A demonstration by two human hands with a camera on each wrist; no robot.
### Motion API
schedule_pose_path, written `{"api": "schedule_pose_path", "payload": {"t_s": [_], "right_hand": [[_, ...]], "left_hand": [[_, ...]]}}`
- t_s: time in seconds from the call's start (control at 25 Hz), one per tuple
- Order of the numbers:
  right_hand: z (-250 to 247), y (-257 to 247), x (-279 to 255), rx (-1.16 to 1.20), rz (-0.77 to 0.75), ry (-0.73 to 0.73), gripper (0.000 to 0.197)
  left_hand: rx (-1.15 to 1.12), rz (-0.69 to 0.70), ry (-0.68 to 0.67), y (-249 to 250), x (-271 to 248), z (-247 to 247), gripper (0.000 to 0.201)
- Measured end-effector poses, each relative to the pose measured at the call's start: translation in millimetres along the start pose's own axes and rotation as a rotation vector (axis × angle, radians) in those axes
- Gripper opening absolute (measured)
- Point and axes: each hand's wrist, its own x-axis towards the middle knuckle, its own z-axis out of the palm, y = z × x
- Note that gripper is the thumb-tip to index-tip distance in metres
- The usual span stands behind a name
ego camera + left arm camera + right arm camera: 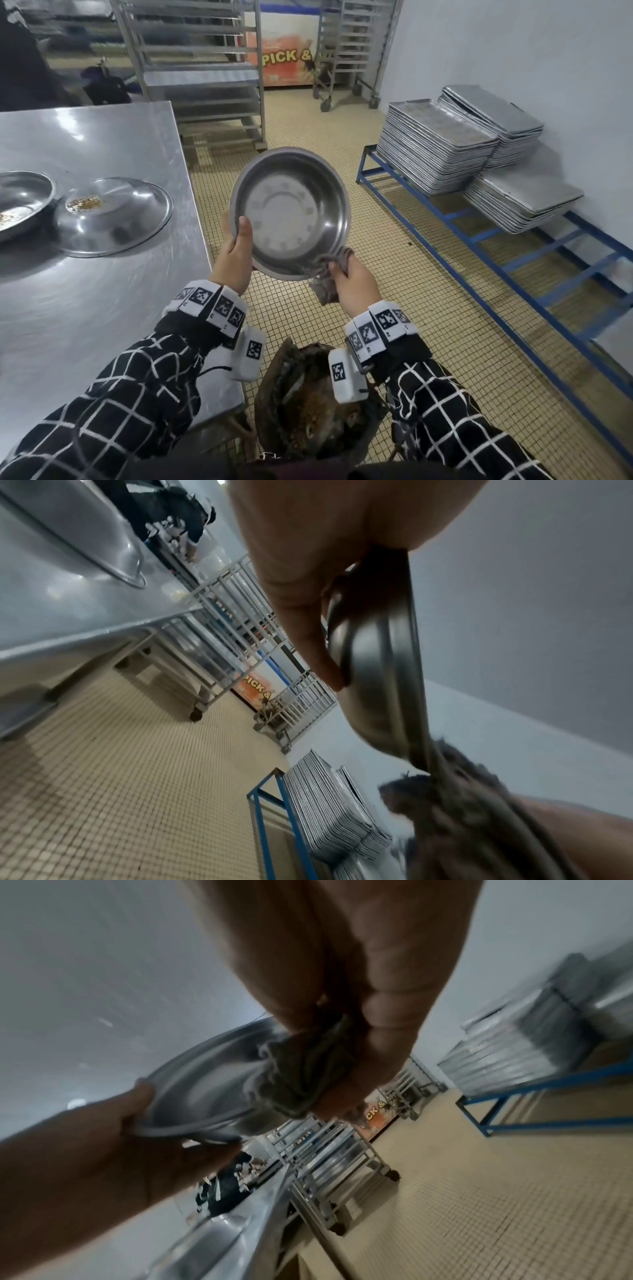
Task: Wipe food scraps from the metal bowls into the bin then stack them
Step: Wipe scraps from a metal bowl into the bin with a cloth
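Observation:
My left hand [236, 253] grips the rim of a metal bowl [291, 212], held tilted toward me above the floor, its inside looking clean. My right hand [352, 281] clutches a bunched grey cloth [325, 270] against the bowl's lower rim. The bin [308, 411], dark and holding brown scraps, stands below my wrists. In the left wrist view the fingers [318, 631] lie on the bowl's underside [373, 669], with the cloth [445, 799] at its edge. The right wrist view shows the cloth [294, 1080] pressed into the bowl [205, 1080].
A steel table [85, 308] at left carries a flat metal dish [113, 216] with crumbs and another bowl [20, 202] with scraps. Stacked baking trays [442, 147] sit on a blue frame [479, 240] at right. Wheeled racks [205, 68] stand behind on the tiled floor.

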Motion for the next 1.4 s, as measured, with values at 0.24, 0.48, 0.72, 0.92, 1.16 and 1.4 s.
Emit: {"api": "schedule_pose_path", "payload": {"t_s": [0.24,0.48,0.72,0.92,1.16,1.4], "right_hand": [[-5.8,-13.0,-5.8,-0.375,-0.256,0.107,0.028],[18.7,-32.0,13.7,-0.453,-0.612,0.076,0.043],[23.4,-20.2,8.2,-0.591,-0.676,-0.343,0.040],[3.8,-17.6,5.0,-0.622,-0.767,-0.391,0.035],[-11.2,-9.4,-11.3,-0.441,-0.500,-0.363,0.030],[-4.7,-20.0,10.2,-0.266,-0.331,0.013,0.032]], "left_hand": [[0.117,0.170,-0.054,19.5,-7.1,0.5,0.051],[0.079,0.153,-0.194,23.3,-19.1,9.4,0.050],[0.030,0.173,-0.101,23.8,-3.9,-2.8,0.045],[0.098,0.183,-0.094,19.2,-5.9,-3.8,0.049],[0.124,0.192,-0.096,1.3,-4.6,-8.2,0.046],[0.110,0.101,-0.171,12.0,-23.2,3.4,0.049]]}}
